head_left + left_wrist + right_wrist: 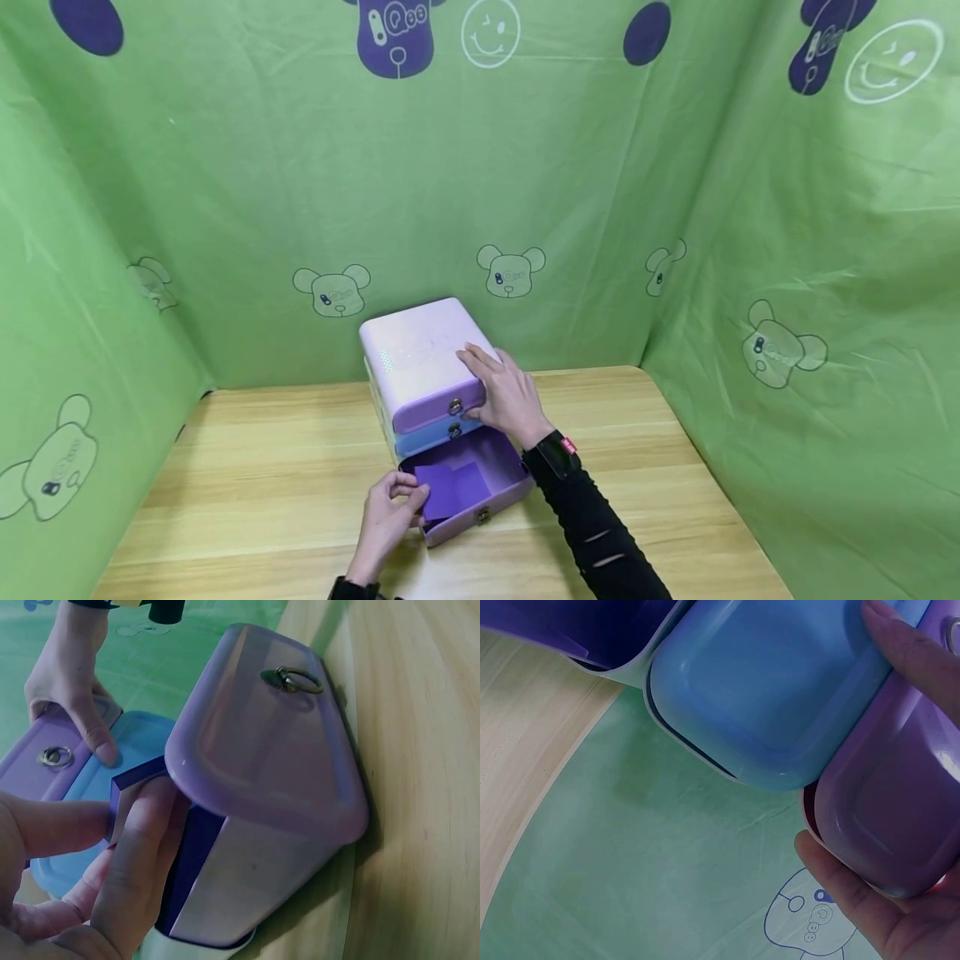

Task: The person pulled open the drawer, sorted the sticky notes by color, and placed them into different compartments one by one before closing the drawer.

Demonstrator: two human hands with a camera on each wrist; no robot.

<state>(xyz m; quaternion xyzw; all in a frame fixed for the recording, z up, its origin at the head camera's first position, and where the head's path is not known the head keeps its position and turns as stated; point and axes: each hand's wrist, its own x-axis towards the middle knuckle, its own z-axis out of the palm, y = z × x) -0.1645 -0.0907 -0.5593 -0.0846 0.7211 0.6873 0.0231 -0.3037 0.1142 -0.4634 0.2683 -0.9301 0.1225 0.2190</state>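
Note:
A small three-tier drawer cabinet (pixel 423 354) has a pinkish-lilac top and ring pulls. Its lilac bottom drawer (pixel 461 527) is pulled out, while the blue middle drawer (pixel 750 690) and the lilac top drawer (pixel 892 795) sit in. Inside the bottom drawer, a flat purple piece (pixel 450 492) lies at the left side. My left hand (pixel 388 518) pinches that piece by its edge between thumb and fingers at the drawer's left rim. My right hand (pixel 510 396) grips the cabinet's upper right corner, fingers over the top and thumb (pixel 94 735) in front near the blue drawer.
The cabinet stands on a wood-grain table (pixel 285 467) close to its back edge. Green cloth (pixel 420 183) with printed bear figures hangs behind and at both sides. A dark band with a red tag (pixel 567 445) is on the right wrist.

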